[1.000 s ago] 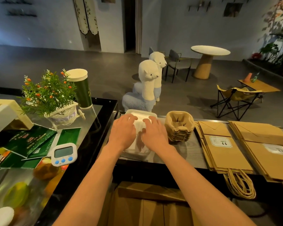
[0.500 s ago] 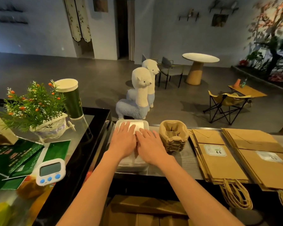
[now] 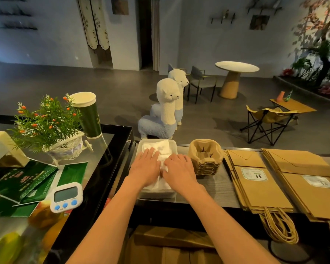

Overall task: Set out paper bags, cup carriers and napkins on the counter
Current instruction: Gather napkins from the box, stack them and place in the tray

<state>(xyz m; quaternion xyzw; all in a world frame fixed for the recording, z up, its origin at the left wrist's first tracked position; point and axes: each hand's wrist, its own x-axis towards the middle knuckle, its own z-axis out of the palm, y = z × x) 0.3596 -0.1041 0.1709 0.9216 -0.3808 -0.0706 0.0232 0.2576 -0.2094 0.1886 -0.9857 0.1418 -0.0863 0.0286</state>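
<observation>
Bags (image 3: 259, 189) lie flat in two stacks at the right end of the tabletop (image 3: 215, 189) — set out, it seems. Carriers (image 3: 206, 159) sit nested just left of them, also out. Napkins (image 3: 160, 147) are in a white tray (image 3: 139, 149) left of the carriers. The left hand (image 3: 145, 166) and right hand (image 3: 179, 168) press flat on them, fingers (image 3: 151, 152) straight, gripping nothing — likely final tidying, little left.
</observation>
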